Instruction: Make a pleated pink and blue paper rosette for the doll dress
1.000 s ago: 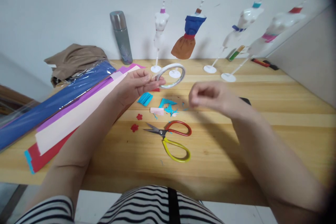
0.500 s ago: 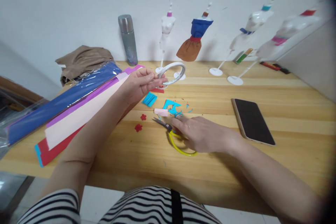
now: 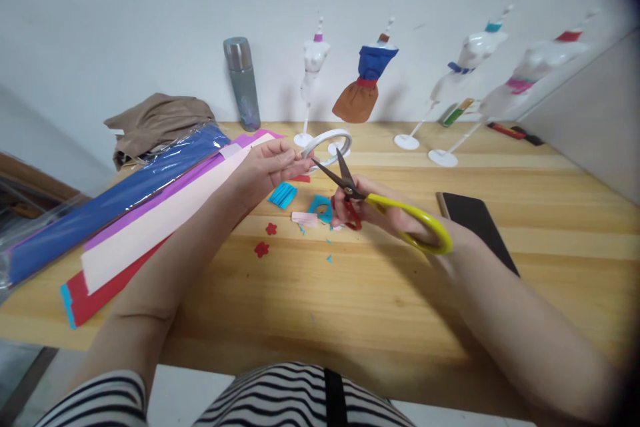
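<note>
My left hand (image 3: 274, 163) pinches a white roll of tape (image 3: 345, 138) by its near edge, holding it above the table. In my right hand (image 3: 365, 200) are scissors (image 3: 423, 225) with yellow and red handles. Their dark blades stand apart and point toward the tape and my left fingertips; whether they touch the tape I cannot tell. Below lie a folded blue paper piece (image 3: 283, 195), a cut blue scrap (image 3: 320, 205) and a pale pink strip (image 3: 305, 219). Two red paper flowers (image 3: 271, 229) rest nearer to me.
Paper sheets (image 3: 160, 207) and a plastic-wrapped blue pack (image 3: 120, 203) lie at left beside brown cloth (image 3: 160, 117). A flask (image 3: 243, 90) stands at the back. Several small mannequins, one in a blue and brown dress (image 3: 375, 63), line the wall. A phone (image 3: 477, 227) lies right.
My right hand has picked up the scissors from the table and raised them, blades apart, to the tape. My left hand still holds the tape in nearly the same place.
</note>
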Available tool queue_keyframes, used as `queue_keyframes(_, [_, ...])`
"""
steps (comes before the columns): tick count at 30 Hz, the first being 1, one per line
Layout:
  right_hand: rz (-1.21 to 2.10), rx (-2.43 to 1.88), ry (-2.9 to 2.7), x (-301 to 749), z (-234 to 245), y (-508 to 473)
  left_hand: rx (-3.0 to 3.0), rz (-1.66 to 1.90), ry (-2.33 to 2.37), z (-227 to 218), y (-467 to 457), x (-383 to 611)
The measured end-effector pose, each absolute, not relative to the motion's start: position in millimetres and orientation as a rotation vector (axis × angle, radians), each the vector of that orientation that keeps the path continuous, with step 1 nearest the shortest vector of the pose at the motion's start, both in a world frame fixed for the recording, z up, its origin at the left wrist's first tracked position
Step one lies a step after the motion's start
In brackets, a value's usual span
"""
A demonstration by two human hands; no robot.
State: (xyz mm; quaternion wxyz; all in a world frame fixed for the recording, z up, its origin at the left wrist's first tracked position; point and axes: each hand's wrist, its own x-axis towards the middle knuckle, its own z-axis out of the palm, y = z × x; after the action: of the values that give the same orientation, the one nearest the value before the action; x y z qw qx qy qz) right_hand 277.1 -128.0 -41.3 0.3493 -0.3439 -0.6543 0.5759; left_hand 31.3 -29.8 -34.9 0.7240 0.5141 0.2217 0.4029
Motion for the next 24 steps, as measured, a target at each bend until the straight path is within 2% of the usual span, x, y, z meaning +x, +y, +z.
queue_keyframes(7, [1.725,-0.759,-1.439,269.8,-50.1,-127.6,1.120,0.871,0.500,-35.5,-35.5,34.0])
queue_keyframes(24, [1.689,-0.851,-1.348,264.2,-46.5,-130.0,1.168,0.773,0.470,-38.9,-43.9,41.0])
